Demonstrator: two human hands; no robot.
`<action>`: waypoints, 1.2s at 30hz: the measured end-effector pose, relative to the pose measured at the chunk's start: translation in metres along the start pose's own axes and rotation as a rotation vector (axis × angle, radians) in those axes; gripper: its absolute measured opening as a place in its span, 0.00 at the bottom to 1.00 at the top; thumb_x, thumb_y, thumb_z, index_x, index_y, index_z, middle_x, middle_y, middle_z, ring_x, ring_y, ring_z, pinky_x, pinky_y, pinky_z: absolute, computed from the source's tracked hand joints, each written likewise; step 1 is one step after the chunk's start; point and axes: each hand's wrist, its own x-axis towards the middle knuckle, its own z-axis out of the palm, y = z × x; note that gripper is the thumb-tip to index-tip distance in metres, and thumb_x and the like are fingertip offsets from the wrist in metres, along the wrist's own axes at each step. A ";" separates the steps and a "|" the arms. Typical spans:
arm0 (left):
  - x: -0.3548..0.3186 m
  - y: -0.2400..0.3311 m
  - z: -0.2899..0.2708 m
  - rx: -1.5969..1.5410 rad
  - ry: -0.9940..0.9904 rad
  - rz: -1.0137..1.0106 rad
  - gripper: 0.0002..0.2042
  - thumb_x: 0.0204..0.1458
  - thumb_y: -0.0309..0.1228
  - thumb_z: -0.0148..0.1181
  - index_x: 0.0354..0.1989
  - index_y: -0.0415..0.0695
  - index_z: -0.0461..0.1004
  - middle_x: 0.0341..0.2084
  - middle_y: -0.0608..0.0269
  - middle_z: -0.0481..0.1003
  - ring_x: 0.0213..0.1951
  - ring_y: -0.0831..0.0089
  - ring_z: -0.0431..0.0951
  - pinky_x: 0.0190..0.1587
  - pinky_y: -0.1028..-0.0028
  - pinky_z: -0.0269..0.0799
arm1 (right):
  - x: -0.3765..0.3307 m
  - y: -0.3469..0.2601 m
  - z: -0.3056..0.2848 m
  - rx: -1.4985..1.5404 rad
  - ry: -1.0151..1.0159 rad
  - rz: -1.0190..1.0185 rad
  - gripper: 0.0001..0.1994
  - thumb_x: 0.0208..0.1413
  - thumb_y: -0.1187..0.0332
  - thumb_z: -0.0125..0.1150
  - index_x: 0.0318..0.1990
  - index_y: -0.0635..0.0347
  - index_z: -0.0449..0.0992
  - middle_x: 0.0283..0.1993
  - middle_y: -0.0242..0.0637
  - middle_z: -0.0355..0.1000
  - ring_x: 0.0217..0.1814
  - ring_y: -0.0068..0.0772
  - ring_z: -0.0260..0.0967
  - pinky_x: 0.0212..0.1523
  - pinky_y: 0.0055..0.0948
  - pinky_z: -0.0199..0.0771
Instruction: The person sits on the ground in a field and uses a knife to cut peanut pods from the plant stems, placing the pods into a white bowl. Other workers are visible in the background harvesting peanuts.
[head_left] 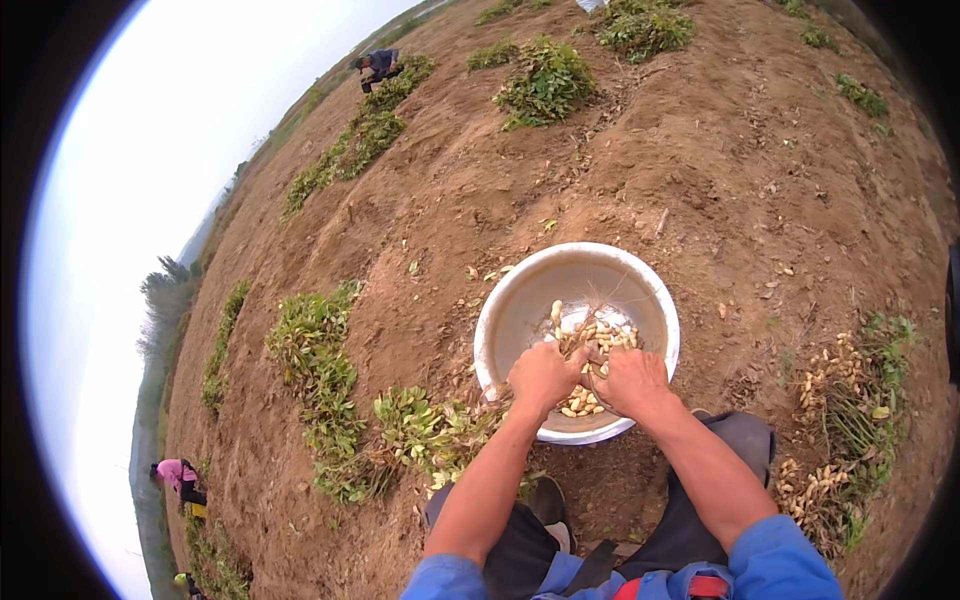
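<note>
A round white basin [493,322] stands on the soil in front of my legs, with loose peanuts [583,404] in its bottom. Over its near half, my left hand [545,374] and my right hand [632,382] are closed and almost meet at the thumbs. Between them show pods and thin brown roots [600,292] of a peanut plant, spreading toward the far side of the basin. My left fingers are wrapped round the plant and my right fingers close over pods at its roots. The backs of my hands hide most of the grip.
Leafy peanut plants [425,430] lie left of the basin by my left forearm. To the right is a pile of pulled plants with pods [835,400]. Beyond, heaps of plants [548,82] line the bare brown soil. Other people [178,474] bend over far off at left.
</note>
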 end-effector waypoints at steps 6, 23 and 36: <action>-0.001 0.003 0.006 0.062 0.016 0.045 0.27 0.49 0.57 0.62 0.38 0.41 0.79 0.30 0.48 0.81 0.37 0.49 0.82 0.41 0.55 0.75 | 0.005 0.015 0.017 -0.008 -0.139 0.039 0.38 0.47 0.30 0.60 0.30 0.66 0.83 0.32 0.56 0.78 0.37 0.56 0.79 0.40 0.48 0.77; 0.023 -0.067 -0.052 -1.563 -0.187 0.176 0.22 0.47 0.34 0.72 0.48 0.39 0.70 0.35 0.61 0.78 0.38 0.70 0.80 0.40 0.69 0.80 | -0.012 -0.004 -0.008 0.944 -0.460 0.165 0.37 0.57 0.33 0.53 0.35 0.69 0.79 0.22 0.35 0.67 0.19 0.29 0.68 0.19 0.30 0.71; 0.015 -0.069 -0.064 -1.664 -0.216 0.220 0.18 0.64 0.42 0.49 0.42 0.37 0.72 0.30 0.53 0.76 0.28 0.65 0.79 0.29 0.63 0.79 | -0.017 0.006 -0.018 0.265 0.172 -0.196 0.35 0.45 0.38 0.69 0.36 0.70 0.78 0.35 0.56 0.72 0.40 0.55 0.73 0.43 0.47 0.73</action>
